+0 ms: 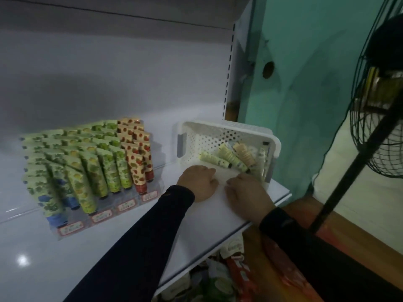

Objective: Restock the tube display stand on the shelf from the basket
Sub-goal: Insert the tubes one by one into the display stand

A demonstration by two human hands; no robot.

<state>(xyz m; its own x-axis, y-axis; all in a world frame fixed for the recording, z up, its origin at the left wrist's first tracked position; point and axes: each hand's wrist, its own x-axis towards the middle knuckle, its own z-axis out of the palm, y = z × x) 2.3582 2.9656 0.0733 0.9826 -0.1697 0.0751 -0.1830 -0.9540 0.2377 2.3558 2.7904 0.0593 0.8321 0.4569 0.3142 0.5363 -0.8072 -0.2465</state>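
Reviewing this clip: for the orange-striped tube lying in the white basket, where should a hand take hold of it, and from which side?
Grip the orange-striped tube around its mid-body, from above through the basket's open top. It lies slanted, leaning on the pale green tubes, its dark cap end low toward the near wall, so the upper body is the freest part. The right hand is nearest, probably the easier one to use.

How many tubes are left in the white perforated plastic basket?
4 visible: a pale green tube lying leftmost, a green striped tube beside it, an orange striped tube next, and a pale tube against the white perforated plastic basket's right wall. Others may be hidden.
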